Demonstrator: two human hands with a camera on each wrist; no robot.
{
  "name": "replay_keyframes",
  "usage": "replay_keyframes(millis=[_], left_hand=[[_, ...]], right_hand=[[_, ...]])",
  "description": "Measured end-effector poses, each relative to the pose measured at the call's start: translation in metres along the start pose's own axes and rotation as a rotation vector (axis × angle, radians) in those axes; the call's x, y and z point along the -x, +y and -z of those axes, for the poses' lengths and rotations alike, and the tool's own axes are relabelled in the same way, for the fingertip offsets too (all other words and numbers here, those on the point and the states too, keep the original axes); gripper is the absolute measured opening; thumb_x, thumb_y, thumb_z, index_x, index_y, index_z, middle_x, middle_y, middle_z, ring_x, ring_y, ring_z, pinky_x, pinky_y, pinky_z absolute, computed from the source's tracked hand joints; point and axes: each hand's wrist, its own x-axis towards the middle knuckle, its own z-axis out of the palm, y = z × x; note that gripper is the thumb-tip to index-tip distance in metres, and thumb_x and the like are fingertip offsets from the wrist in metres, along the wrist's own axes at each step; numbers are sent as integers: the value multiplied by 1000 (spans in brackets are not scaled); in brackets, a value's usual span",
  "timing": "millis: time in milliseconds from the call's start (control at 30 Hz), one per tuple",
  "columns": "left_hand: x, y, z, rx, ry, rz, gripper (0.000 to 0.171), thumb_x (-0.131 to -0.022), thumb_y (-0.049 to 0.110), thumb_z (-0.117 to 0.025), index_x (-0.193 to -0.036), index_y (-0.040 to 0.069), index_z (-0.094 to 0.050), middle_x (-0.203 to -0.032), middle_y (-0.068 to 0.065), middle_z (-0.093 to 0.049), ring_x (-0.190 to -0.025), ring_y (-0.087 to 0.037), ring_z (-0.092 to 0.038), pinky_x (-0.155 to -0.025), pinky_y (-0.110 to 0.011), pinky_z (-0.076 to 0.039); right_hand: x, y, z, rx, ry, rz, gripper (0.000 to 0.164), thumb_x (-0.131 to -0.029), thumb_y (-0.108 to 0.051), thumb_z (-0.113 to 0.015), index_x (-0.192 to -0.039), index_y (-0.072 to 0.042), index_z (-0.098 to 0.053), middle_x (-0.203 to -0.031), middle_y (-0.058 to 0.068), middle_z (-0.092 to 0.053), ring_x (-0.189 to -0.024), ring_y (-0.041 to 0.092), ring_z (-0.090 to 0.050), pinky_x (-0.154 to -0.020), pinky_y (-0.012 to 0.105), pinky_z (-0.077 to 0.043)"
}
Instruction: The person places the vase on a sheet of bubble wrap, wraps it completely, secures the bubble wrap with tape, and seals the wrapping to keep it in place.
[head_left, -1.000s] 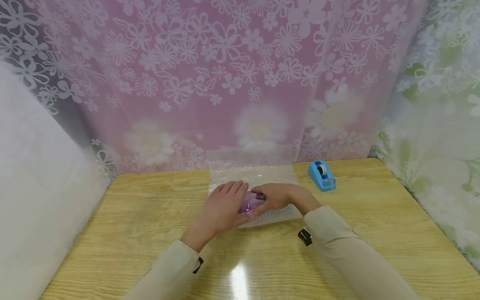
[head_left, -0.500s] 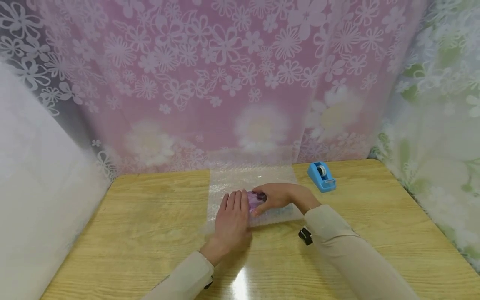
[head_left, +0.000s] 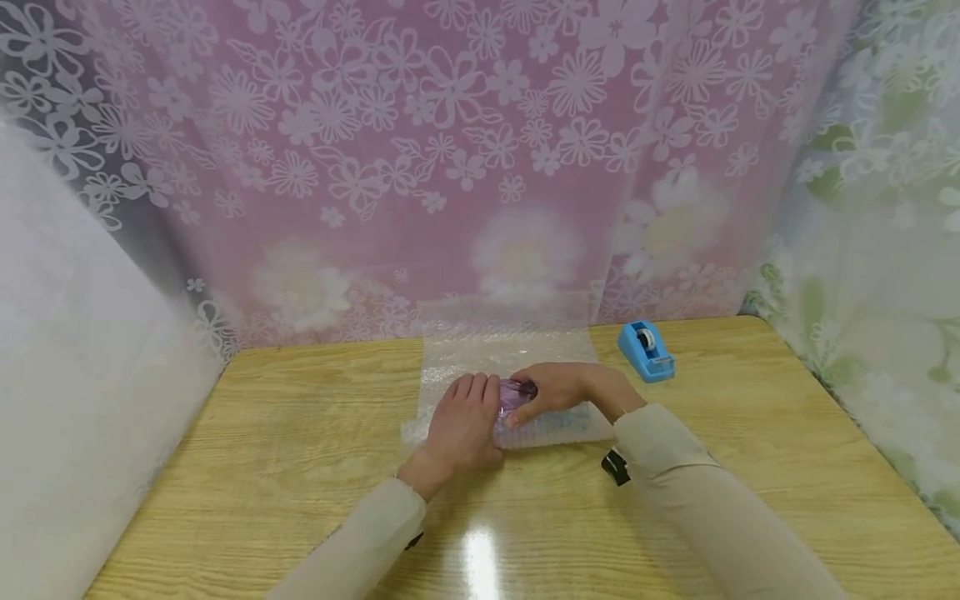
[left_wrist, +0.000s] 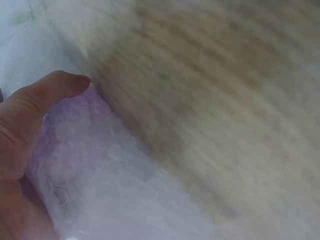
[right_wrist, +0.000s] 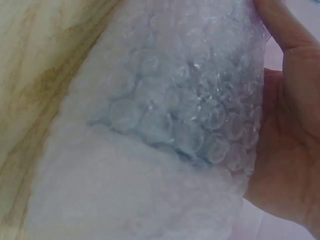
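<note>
A sheet of bubble wrap (head_left: 510, 346) lies on the table, its far end up against the curtain. Its near part is folded over a shiny purple object (head_left: 512, 396) with a dark end; the hands and wrap hide its kind. My left hand (head_left: 465, 417) grips the wrapped bundle's left part, and in the left wrist view the thumb (left_wrist: 55, 90) presses the wrap over something purple. From the right, my right hand (head_left: 558, 390) holds the purple object between thumb and fingers. In the right wrist view, bluish colour shows through the bubble wrap (right_wrist: 150, 115).
A blue tape dispenser (head_left: 647, 352) with a roll of tape stands at the back right of the wooden table (head_left: 300, 417). Pink floral curtain (head_left: 420, 233) hangs along the back edge, and more fabric borders both sides.
My left hand has drawn nearer the front and curled round the bundle. The near edge of bubble wrap has come up over the purple object. My right hand keeps its hold, hardly moving.
</note>
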Motion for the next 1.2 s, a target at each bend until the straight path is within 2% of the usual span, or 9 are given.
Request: replay_keyframes(millis=[133,267,433,633,833,900,1000,1100,1200], left_hand=[[-4,-1,2,7,-11,-7,83,-55,45,-79,-118,2,-45,-102,-8,-48,-101,-24,-48,-96,-36,-39],[-7,-2,3,9,-38,-6,84,-55,48,-80,-117,2,-45,-102,-8,-48,-99,-24,-48,-93,-37,-42],[-10,-2,5,21,-55,-11,84,-57,50,-81,-117,3,-46,-103,-8,-49,-98,-24,-49,-91,-36,-44],[-15,-1,7,-9,-15,-31,81,-59,55,-80,-113,3,-49,-101,-8,-52,-95,-23,-51,-85,-36,-47],[-16,-1,10,-18,-52,-4,82,-63,58,-77,-117,3,-50,-105,-10,-55,-97,-25,-53,-82,-38,-49],[-16,-1,10,-8,-70,10,81,-66,60,-75,-118,2,-50,-107,-11,-57,-98,-25,-55,-81,-39,-49],[-16,-2,11,-1,-92,34,78,-68,60,-72,-118,4,-50,-106,-10,-60,-96,-26,-57,-79,-40,-50],[-17,-3,12,13,-132,58,74,-70,57,-70,-119,6,-50,-107,-8,-60,-97,-26,-58,-79,-41,-49],[-19,-6,12,46,-175,67,76,-71,56,-69,-124,7,-47,-112,-8,-58,-101,-26,-56,-83,-42,-47]], right_hand=[[9,-2,-3,63,82,-6,93,-82,-59,-63,-146,1,-32,-145,17,-39,-132,32,-36,-106,46,-31],[21,-10,-13,246,266,40,93,-83,-61,-61,-146,1,-32,-145,19,-39,-133,36,-35,-105,49,-31],[35,-16,-34,450,453,142,84,-85,-51,-65,-143,3,-37,-142,18,-43,-130,35,-38,-105,48,-32],[46,-24,-62,567,519,124,94,-80,-41,-74,-143,10,-28,-148,25,-29,-137,38,-25,-110,47,-24],[36,-34,-84,580,569,7,98,-76,-32,-77,-144,14,-23,-150,30,-21,-139,40,-18,-112,45,-17],[31,-36,-89,568,585,-31,95,-77,-28,-76,-144,14,-22,-150,29,-21,-139,39,-17,-113,44,-16],[24,-36,-94,575,640,-43,84,-80,-18,-70,-143,14,-24,-148,30,-24,-138,40,-21,-112,44,-18],[18,-34,-97,627,735,-12,70,-84,-9,-63,-141,15,-29,-144,30,-32,-134,40,-30,-110,45,-23],[11,-31,-97,682,858,52,49,-90,2,-49,-136,15,-37,-134,31,-44,-127,41,-40,-107,45,-30]])
